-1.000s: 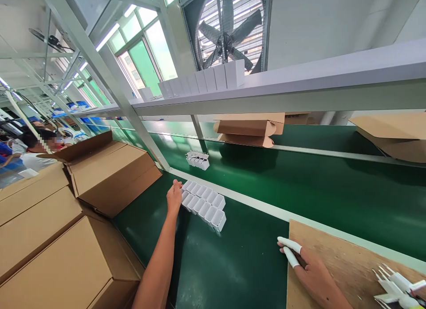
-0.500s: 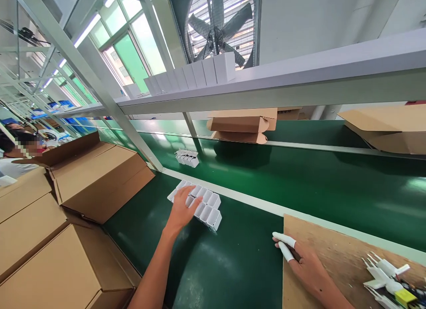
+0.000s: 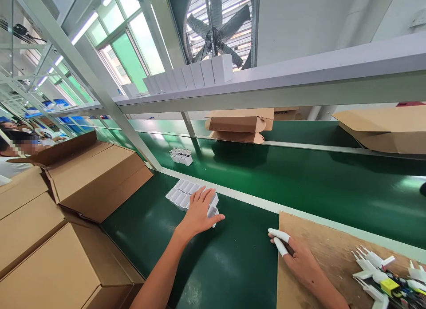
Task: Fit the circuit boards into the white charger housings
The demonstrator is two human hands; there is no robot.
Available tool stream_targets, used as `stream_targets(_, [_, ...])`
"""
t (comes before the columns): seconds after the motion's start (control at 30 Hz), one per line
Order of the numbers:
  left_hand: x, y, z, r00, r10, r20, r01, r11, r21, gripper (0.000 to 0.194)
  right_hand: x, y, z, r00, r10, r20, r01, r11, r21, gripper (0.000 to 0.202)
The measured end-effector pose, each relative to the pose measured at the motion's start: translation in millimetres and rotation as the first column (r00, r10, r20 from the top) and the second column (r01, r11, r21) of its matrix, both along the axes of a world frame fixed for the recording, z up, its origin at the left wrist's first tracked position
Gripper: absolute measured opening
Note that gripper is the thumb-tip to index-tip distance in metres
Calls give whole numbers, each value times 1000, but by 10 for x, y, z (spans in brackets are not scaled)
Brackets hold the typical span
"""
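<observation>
Rightward goes the left hand (image 3: 197, 215), fingers spread loose over the right end of two rows of open-topped white boxes (image 3: 180, 198) on the green table (image 3: 236, 269); whether the right hand (image 3: 301, 258) grips anything, no telling.

A hand could pass over the green table (image 3: 239, 264) between the left hand (image 3: 199, 213) and the right hand (image 3: 301, 260). Big brown boxes (image 3: 49, 260) block the left side. White cups (image 3: 181, 198) sit partly under the left hand. A slanted post (image 3: 133, 133) and long shelf (image 3: 299, 89) stand in the way farther back.
</observation>
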State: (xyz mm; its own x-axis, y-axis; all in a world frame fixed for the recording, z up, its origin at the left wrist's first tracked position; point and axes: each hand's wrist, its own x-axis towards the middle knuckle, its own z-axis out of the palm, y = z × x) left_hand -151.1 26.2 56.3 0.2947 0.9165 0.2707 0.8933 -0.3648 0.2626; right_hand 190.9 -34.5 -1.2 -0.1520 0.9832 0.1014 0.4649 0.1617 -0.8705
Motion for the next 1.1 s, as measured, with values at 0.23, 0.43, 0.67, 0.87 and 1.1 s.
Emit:
stream_targets(0.23, [69, 28, 20, 999, 42, 17, -43, 999, 24, 71, -7, -6, 10, 1000, -5, 8, 6, 1000, -14, 35])
stream_targets(0.43, [-114, -263, 124, 1000, -3, 0, 3, 996, 86, 32, -13, 15, -12, 1000, 2, 9, -2, 1000, 4, 39])
stream_targets(0.67, [197, -375, -58, 986, -162, -36, 165, 976, 141, 12, -57, -17, 91, 1000, -5, 1, 5, 1000, -8, 38])
stream_targets(0.87, [978, -250, -157, 914, -385, 124, 373, 921, 115, 6, -63, -21, 10, 993, -102, -60, 106, 993, 58, 35])
stream_targets(1.1, [1030, -398, 356, 832, -304, 464, 261, 953, 156, 26, -59, 16, -68, 960, -187, -210, 196, 980, 20, 33])
